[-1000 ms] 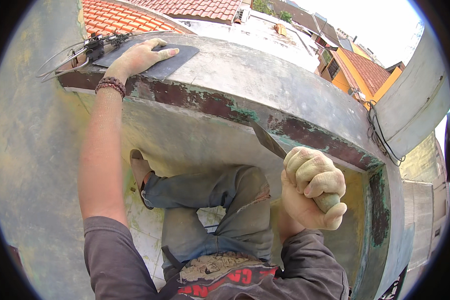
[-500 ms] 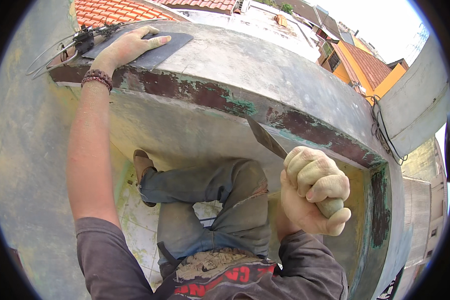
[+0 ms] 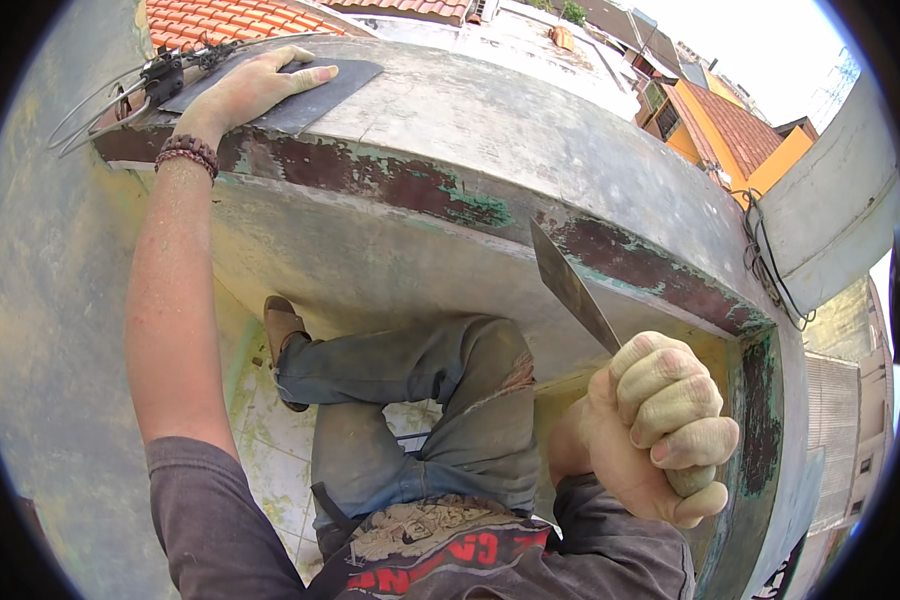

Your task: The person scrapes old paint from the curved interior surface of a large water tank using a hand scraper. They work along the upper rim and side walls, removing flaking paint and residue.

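My right hand (image 3: 660,425) is closed in a fist around the handle of a scraper (image 3: 572,285). Its thin metal blade points up and to the left, its tip appearing over the peeling edge band (image 3: 400,182) of the wall. That band is dark brown, with green patches and bare spots showing through. At the upper left, my left hand (image 3: 250,88) lies with outstretched fingers on a dark grey flat sheet (image 3: 320,100), which rests on top of the concrete ledge (image 3: 530,125). Pale dust coats both hands.
Black cable fittings with grey wires (image 3: 155,85) sit on the ledge beside my left hand. Dark cables (image 3: 765,260) hang at the right corner. Below the ledge are a stained wall, my bent legs and a tiled floor (image 3: 275,480). Rooftops stand beyond.
My right hand has moved down and slightly right with the scraper, and the blade has swung to a steeper slant. My left hand stays on the sheet, almost unmoved.
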The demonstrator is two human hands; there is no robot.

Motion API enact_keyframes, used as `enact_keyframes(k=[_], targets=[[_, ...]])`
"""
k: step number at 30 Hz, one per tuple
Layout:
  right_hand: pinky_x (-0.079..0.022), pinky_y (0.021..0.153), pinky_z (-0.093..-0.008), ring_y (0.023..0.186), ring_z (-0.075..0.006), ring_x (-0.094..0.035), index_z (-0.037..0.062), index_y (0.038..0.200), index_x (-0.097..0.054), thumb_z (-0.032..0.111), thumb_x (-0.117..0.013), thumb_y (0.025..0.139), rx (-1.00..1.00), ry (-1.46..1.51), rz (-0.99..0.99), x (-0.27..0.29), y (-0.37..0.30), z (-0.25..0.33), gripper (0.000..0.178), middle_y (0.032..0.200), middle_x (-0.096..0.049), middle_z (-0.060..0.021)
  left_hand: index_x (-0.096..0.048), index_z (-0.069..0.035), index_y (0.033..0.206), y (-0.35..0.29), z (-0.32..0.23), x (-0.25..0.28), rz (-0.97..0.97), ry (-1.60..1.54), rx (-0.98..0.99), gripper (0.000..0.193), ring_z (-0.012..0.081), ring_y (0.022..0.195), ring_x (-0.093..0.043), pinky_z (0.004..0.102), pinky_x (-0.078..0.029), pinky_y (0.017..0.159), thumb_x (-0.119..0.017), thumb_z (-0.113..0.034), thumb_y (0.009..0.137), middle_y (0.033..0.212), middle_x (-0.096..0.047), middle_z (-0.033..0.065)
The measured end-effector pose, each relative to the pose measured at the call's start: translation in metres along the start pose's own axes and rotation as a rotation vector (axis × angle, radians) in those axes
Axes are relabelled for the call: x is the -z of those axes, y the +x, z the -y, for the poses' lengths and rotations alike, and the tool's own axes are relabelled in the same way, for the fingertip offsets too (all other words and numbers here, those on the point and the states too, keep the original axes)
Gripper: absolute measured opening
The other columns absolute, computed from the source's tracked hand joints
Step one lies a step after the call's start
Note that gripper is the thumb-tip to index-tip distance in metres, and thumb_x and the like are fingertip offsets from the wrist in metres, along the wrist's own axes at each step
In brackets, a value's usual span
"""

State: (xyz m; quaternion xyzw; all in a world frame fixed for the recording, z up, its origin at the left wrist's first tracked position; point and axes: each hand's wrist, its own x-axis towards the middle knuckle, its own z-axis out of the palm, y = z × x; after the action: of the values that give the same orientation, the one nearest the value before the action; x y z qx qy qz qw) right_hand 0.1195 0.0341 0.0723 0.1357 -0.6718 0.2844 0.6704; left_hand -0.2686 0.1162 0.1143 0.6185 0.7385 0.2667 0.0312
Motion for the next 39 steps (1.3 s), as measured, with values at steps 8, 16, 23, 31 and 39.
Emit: enact_keyframes(k=[8, 16, 23, 31, 39], targets=[[-0.027, 0.045, -0.0291, 0.046, -0.0135, -0.036, 0.0075, 0.074, -0.048, 0.052, -0.039, 0.095, -0.01, -0.024, -0.051, 0.0, -0.009, -0.011, 0.05, 0.056, -0.042, -0.0027, -0.056, -0.007, 0.13, -0.003, 0.0, 0.002, -0.013, -0.003, 0.006, 0.066, 0.0222, 0.12, -0.052, 0.0334, -0.038, 0.103, -0.059, -0.057, 0.087, 0.129, -0.057, 0.0132], [-0.028, 0.045, -0.0288, 0.047, -0.013, -0.036, 0.0079, 0.074, -0.048, 0.052, -0.039, 0.095, -0.007, 0.022, -0.045, -0.001, -0.01, -0.016, 0.049, 0.057, -0.043, -0.0016, -0.057, -0.007, 0.128, -0.003, 0.001, 0.0, -0.036, 0.02, -0.003, 0.064, 0.0216, 0.117, -0.054, 0.0332, -0.039, 0.101, -0.059, -0.056, 0.088, 0.126, -0.059, 0.0128], [-0.03, 0.039, -0.0309, 0.042, -0.0174, -0.039, 0.0046, 0.073, -0.05, 0.05, -0.042, 0.094, 0.021, 0.008, -0.121, 0.0, -0.012, -0.01, 0.051, 0.056, -0.044, -0.0045, -0.057, -0.007, 0.128, -0.004, -0.001, 0.001, -0.029, 0.015, -0.011, 0.064, 0.0209, 0.114, -0.055, 0.0333, -0.041, 0.098, -0.059, -0.057, 0.088, 0.124, -0.06, 0.0128], [-0.029, 0.038, -0.031, 0.042, -0.0176, -0.039, 0.0031, 0.073, -0.05, 0.05, -0.041, 0.095, 0.027, 0.0, -0.086, -0.001, -0.012, -0.019, 0.053, 0.056, -0.044, -0.0057, -0.056, -0.006, 0.128, -0.003, 0.0, 0.001, -0.026, 0.017, -0.017, 0.064, 0.0209, 0.114, -0.055, 0.0327, -0.041, 0.098, -0.058, -0.056, 0.088, 0.124, -0.06, 0.0128], [-0.029, 0.038, -0.031, 0.042, -0.0173, -0.039, 0.0028, 0.074, -0.05, 0.05, -0.04, 0.095, 0.025, 0.031, -0.09, -0.002, -0.009, -0.018, 0.053, 0.056, -0.045, -0.0057, -0.056, -0.006, 0.129, -0.005, -0.001, 0.004, 0.007, 0.001, -0.01, 0.066, 0.0213, 0.115, -0.055, 0.0328, -0.04, 0.099, -0.059, -0.057, 0.088, 0.126, -0.059, 0.0129]])
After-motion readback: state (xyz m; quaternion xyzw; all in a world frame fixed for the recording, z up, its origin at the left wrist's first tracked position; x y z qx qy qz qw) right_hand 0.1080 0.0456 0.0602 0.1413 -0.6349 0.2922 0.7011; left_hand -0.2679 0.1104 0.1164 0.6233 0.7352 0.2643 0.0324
